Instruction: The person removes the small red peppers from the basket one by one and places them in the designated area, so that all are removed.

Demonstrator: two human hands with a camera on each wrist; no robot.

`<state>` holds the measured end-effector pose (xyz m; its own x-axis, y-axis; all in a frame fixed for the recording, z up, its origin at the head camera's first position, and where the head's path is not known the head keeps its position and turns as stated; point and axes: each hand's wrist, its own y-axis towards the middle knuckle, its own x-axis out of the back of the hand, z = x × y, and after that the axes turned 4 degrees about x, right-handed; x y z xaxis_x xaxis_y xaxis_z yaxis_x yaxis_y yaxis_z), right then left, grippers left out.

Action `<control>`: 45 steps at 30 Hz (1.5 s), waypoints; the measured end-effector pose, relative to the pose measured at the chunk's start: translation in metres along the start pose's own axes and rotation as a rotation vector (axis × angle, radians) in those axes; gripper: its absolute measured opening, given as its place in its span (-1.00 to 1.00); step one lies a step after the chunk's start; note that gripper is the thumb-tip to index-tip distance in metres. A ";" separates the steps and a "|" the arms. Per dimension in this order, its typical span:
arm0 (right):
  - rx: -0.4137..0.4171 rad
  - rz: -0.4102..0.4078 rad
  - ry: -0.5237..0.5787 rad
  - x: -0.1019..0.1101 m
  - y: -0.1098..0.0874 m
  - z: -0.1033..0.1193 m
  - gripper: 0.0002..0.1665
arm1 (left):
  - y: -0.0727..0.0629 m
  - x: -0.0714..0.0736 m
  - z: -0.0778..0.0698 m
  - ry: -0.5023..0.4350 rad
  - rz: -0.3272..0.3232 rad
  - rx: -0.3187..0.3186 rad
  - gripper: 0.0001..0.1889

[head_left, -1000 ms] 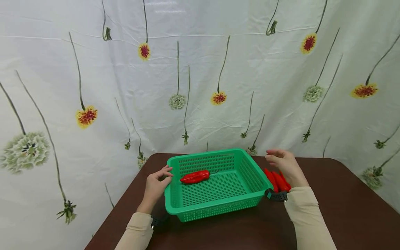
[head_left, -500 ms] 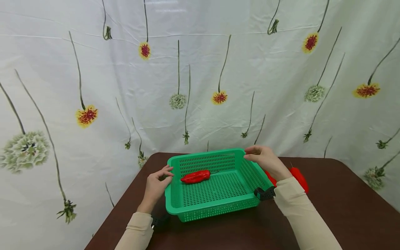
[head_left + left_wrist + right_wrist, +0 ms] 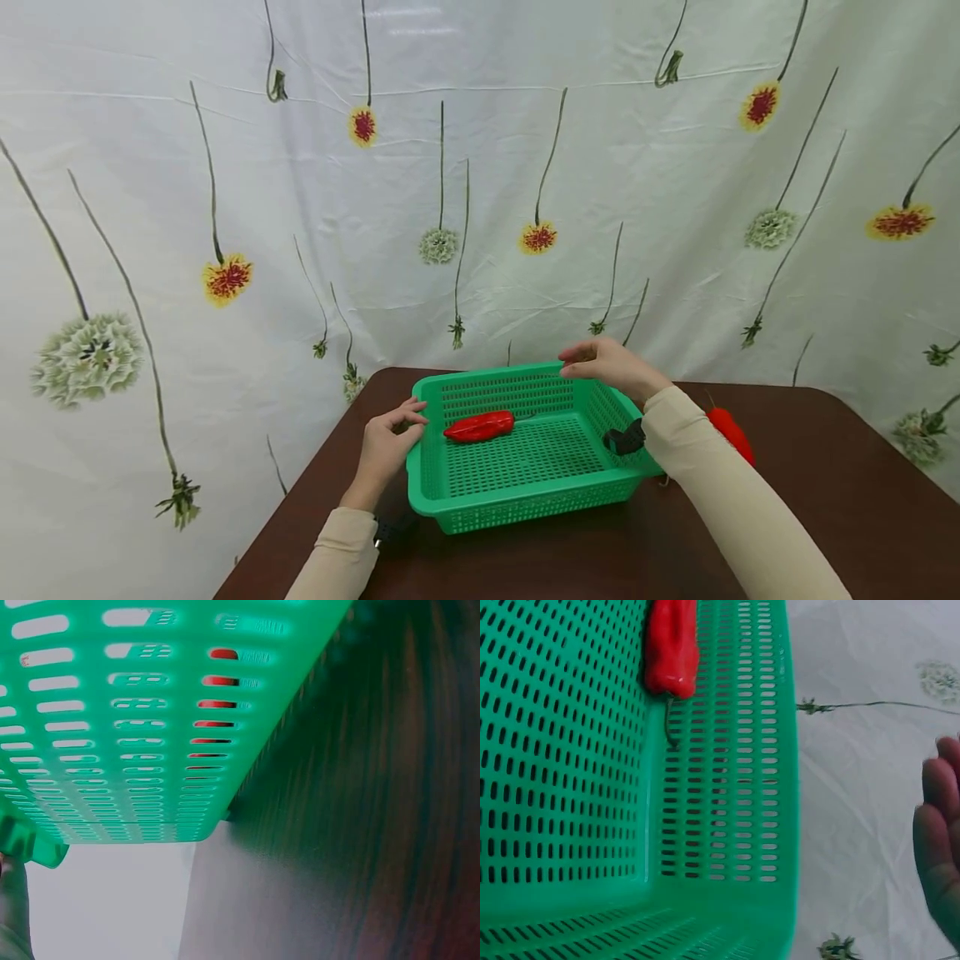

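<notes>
In the head view a green slotted plastic basket (image 3: 536,497) stands on the dark table. One long red pepper (image 3: 480,427) lies inside it, toward the left; its thin stem points right. My left hand (image 3: 387,440) holds the basket's left rim, fingertips over the edge. My right hand (image 3: 611,364) hovers above the back right corner, fingers loosely bent, nothing between them. In the right wrist view the right hand's fingers (image 3: 939,817) appear beyond the basket rim, apart from the red pepper (image 3: 672,652). Red shows through slots of the basket wall (image 3: 150,780) in the left wrist view.
Another red pepper (image 3: 729,433) lies on the table right of the basket, partly hidden by my right sleeve (image 3: 738,492). The brown table (image 3: 840,492) ends at a white flowered curtain (image 3: 675,167) behind. A black wrist strap (image 3: 625,437) hangs over the basket's right side.
My right hand has moved left, from beside the red peppers outside the basket to above its back right corner. The left hand stays at the rim. The view has shifted slightly.
</notes>
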<state>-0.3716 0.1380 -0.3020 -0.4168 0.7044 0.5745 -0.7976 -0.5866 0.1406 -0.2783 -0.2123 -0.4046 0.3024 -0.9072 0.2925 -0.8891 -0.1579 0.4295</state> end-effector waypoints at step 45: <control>-0.099 0.178 -0.069 -0.079 0.078 -0.041 -0.39 | 0.008 0.000 0.026 0.053 0.003 -0.002 -0.86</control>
<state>-0.4192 0.0533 -0.3695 -0.5268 0.5618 0.6379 -0.7544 -0.6548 -0.0464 -0.2939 -0.2234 -0.4232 0.3176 -0.8856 0.3389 -0.8895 -0.1544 0.4300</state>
